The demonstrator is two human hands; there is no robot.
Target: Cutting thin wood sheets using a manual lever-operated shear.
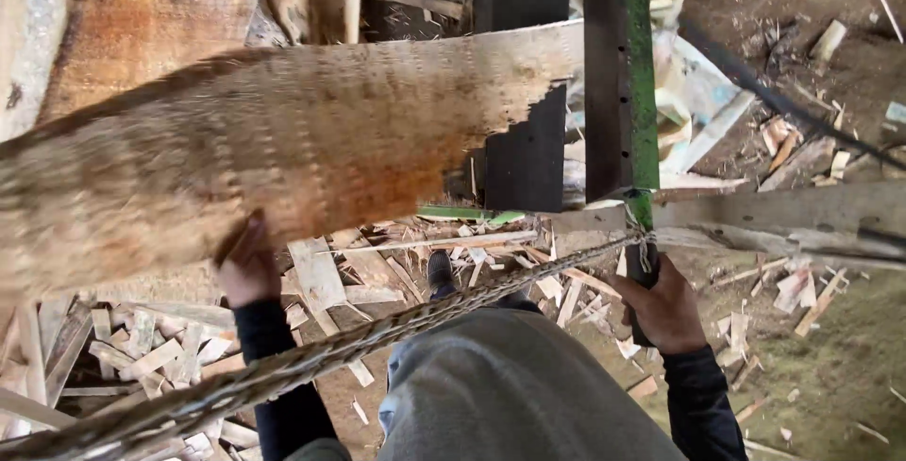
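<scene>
left hand (pixel 247 268): up under the lower edge of the big rough-sawn slab (pixel 283 145), fingers curled onto its underside, thumb on the face. Looks like I'm propping it so it stays level across the frame.

right hand (pixel 665 308): fingers clamped around a dark handle (pixel 643 277), right below where the green-edged upright bar (pixel 620 74) ends, probably to steady that end.

rope (pixel 330 352): twisted, runs slanting from the bottom left corner up to the handle, tied there as far as I can see.

slab: left end runs out of view, right end is ragged and broken.

hidden: my left fingertips, the knot details, what the handle belongs to.

floor (pixel 830 367): offcuts (pixel 142 343) all over, my shoe (pixel 440 272) among them.
</scene>
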